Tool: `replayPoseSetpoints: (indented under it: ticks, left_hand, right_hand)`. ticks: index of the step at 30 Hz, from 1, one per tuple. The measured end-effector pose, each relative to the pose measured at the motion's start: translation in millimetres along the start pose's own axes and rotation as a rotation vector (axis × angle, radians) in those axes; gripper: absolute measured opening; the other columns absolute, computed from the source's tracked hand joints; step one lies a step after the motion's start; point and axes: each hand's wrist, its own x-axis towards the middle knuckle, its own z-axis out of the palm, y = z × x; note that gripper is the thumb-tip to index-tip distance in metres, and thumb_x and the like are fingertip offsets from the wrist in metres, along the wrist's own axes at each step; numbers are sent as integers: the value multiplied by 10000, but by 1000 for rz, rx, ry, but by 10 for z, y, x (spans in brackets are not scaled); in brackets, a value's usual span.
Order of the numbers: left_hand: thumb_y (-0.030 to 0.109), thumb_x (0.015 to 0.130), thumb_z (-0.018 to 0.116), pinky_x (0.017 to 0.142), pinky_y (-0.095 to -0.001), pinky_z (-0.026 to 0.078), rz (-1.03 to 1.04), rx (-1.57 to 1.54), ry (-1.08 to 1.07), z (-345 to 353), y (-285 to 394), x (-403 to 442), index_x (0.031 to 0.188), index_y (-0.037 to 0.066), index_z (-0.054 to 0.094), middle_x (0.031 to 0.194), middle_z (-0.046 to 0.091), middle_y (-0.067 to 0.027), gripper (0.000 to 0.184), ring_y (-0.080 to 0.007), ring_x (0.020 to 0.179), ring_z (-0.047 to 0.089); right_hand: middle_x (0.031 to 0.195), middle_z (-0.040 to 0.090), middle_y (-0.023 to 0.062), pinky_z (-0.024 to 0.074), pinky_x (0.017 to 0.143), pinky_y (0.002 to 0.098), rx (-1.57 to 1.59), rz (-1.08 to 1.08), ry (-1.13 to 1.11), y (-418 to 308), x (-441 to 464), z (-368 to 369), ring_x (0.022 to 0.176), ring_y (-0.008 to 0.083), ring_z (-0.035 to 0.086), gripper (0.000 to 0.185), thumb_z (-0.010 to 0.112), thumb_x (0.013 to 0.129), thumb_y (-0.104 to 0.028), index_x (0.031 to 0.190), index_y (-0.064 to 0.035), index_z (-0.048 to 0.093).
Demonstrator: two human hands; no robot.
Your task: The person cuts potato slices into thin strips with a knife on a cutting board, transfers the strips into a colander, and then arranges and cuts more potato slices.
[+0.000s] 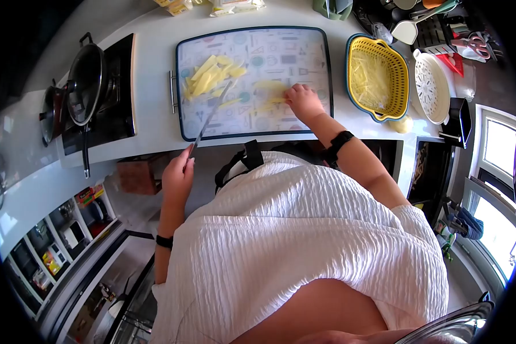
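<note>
My left hand (pixel 178 176) is closed round the handle of a knife (pixel 207 123), whose blade reaches up over the patterned cutting board (pixel 301 49). Beside the blade tip, on the board's left half, lies a loose pile of pale yellow potato slices (pixel 207 79). My right hand (pixel 304 102) rests on the board's right half, fingers bent together over the ends of some thin potato strips (pixel 274 102); its fingertips are partly hidden. More thin strips (pixel 366 80) fill a yellow basket (pixel 399 86) set in a blue-rimmed basin, right of the board.
A pan (pixel 87 85) sits on the black stove (pixel 119 94) at left. Right of the basket are a white colander (pixel 432 86), a round yellowish potato (pixel 403 124) and red-handled scissors (pixel 477 46). Packets (pixel 235 6) and a green container (pixel 332 8) stand behind the board.
</note>
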Motion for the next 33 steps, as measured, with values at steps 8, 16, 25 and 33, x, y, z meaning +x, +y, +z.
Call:
replayPoseSetpoints:
  ticks: [8, 16, 25, 33]
  left_hand:
    - [111, 899, 580, 713, -355, 498, 23, -71, 24, -22, -221, 52, 1246, 107, 626, 909, 653, -153, 350, -295, 787, 636]
    - [113, 898, 584, 724, -356, 498, -19, -108, 19, -91, -360, 74, 1244, 98, 625, 907, 656, -161, 349, -295, 796, 640]
    - [128, 909, 576, 749, -360, 502, -11, -111, 48, -151, -548, 13, 1262, 112, 613, 928, 665, -156, 356, -302, 826, 645]
    - [137, 912, 575, 747, -369, 498, -40, -123, 55, -189, -801, -127, 1273, 127, 608, 943, 661, -159, 362, -306, 834, 641]
  right_hand:
    - [971, 658, 124, 487, 852, 425, 163, 109, -90, 18, 82, -91, 969, 328, 617, 205, 626, 860, -252, 998, -113, 687]
    - [939, 656, 143, 506, 799, 418, 229, 157, -128, -26, 52, -233, 901, 351, 625, 233, 663, 840, -242, 985, -64, 701]
    - [1026, 625, 112, 517, 835, 426, -296, 32, -210, -175, 96, -27, 1001, 313, 615, 142, 578, 870, -167, 979, -111, 650]
    - [1056, 603, 87, 488, 882, 431, -85, -157, -171, -500, 99, -83, 1076, 292, 583, 197, 614, 857, -190, 1041, -121, 594]
